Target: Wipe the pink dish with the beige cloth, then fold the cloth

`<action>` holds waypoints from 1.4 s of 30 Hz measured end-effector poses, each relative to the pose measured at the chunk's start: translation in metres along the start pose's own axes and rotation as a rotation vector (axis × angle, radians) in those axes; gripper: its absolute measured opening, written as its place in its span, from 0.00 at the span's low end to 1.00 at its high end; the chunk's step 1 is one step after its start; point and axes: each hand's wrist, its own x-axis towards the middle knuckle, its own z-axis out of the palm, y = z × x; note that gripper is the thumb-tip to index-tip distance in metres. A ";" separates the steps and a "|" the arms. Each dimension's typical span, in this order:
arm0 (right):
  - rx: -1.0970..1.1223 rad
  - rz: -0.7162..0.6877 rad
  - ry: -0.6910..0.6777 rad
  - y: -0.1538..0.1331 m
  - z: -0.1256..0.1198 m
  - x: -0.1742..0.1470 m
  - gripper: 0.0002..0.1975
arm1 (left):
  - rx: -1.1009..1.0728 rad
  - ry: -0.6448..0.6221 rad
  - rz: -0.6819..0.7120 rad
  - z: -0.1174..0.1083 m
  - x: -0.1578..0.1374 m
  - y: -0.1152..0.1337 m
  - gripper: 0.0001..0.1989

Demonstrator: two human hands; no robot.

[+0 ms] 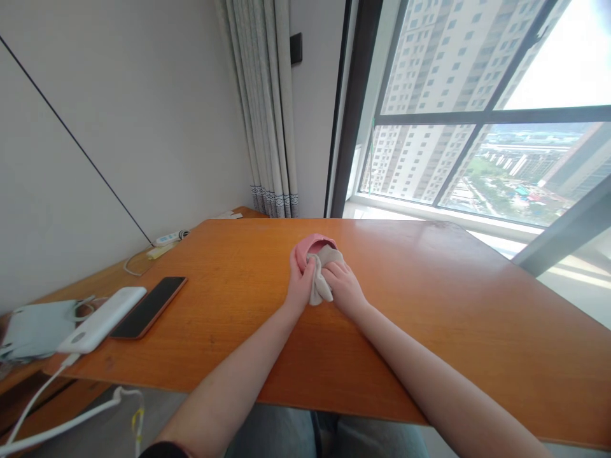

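Observation:
A small pink bowl (305, 247) is tilted on its side above the wooden table (229, 286), with its hollow partly showing. My left hand (300, 283) is closed around its left side, thumb towards the front. A light grey cloth (319, 286) lies over the bowl's near edge and hangs down in front. Bunched fingers of my right hand (344, 286) grip this cloth at the bowl's right side. Cloth and fingers hide much of the bowl, so its full shape cannot be made out.
On the left side lie a black phone (150, 307), a white power bank (102, 319) with a cable, and a pale pouch (41, 327). Further back sits a power strip (167, 238) by the wall. A curtain (267, 108) and a large window (477, 117) stand behind the table.

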 end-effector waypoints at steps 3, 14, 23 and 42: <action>-0.006 0.004 -0.077 0.002 0.000 0.003 0.07 | 0.147 -0.075 0.049 -0.020 0.018 0.009 0.28; 0.012 0.036 -0.019 0.006 -0.003 -0.002 0.09 | -0.217 -0.011 -0.202 0.011 -0.010 -0.006 0.27; 0.011 -0.215 -0.064 0.004 -0.015 0.013 0.10 | 0.205 -0.103 -0.046 -0.032 0.026 0.016 0.13; -0.073 -0.170 -0.014 -0.002 -0.011 0.011 0.11 | 0.094 -0.101 -0.036 -0.029 0.020 0.021 0.25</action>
